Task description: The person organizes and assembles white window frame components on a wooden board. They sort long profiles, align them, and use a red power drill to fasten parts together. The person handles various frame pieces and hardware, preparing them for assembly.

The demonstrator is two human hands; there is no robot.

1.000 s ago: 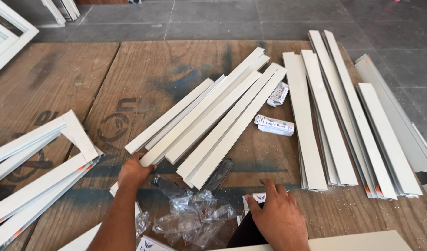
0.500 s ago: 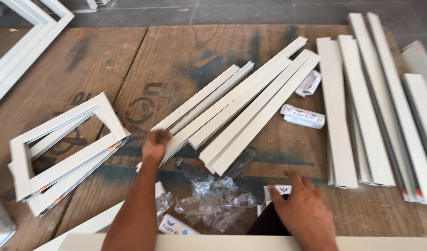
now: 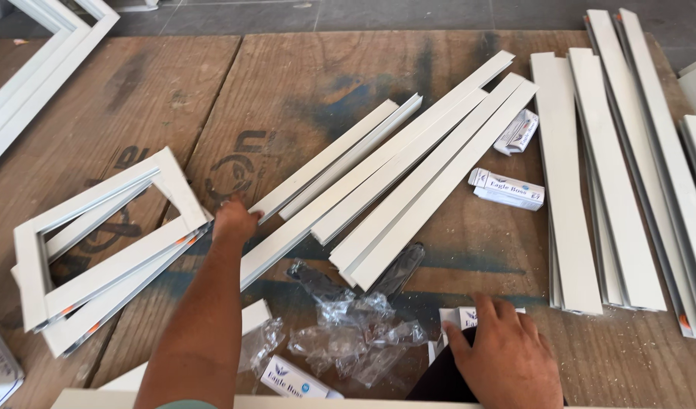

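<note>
While I look down through the head camera, I see my left hand (image 3: 234,221) stretched out to the middle of the frame. Its fingers are curled over the low end of a long white strip (image 3: 329,160), touching it, but I cannot tell if they pinch it tight. That strip lies slanted, going up toward the right, in a fan of white strips (image 3: 431,178) that lie side by side so each one is easy to reach.

My right hand (image 3: 507,356) is at the bottom right, spread nearly flat, pressing on a small white box (image 3: 469,316), I think to keep it from sliding.

Crinkly clear plastic bags (image 3: 348,341) sit between my hands. A made-up white frame (image 3: 98,250) rests at the left on the wooden table (image 3: 287,76). More straight strips (image 3: 613,167) are stacked at the right.
</note>
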